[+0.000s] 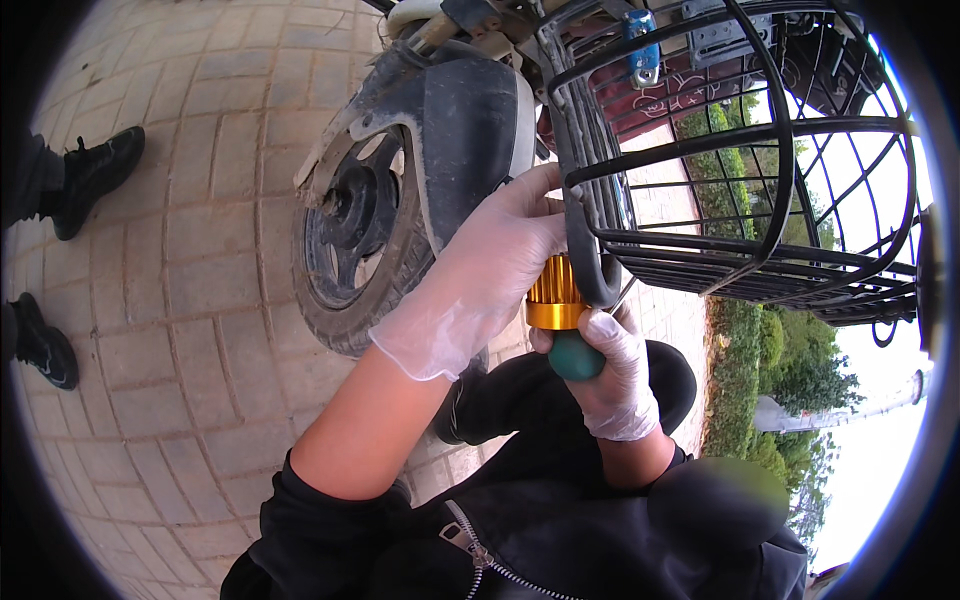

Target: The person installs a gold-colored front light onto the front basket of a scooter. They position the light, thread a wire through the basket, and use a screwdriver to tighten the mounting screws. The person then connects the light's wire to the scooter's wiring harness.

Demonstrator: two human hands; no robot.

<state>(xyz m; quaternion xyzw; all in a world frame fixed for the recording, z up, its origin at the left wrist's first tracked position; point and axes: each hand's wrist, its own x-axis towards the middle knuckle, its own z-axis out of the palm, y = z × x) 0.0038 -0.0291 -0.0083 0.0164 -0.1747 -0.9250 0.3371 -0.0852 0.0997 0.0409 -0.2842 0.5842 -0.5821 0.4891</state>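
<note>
My gloved left hand [505, 250] is closed at the black bracket of a basket [588, 260], just above a gold ribbed cylinder [554, 290]; its fingertips are partly hidden. My gloved right hand [612, 370] grips a green rounded piece [575, 352] at the cylinder's lower end, thumb beside the gold band. The cylinder stands upright in the picture against the bracket. Left of my hands is a scooter's dusty front wheel [355, 240] under a dark fender [470, 130].
The wire basket fills the upper right, with a blue metal fitting [640, 45] near its top. Another person's black shoes [100, 170] are on the paving [170, 360] at left. A hedge [730, 390] and trees show at right. My bent leg [670, 390] is below.
</note>
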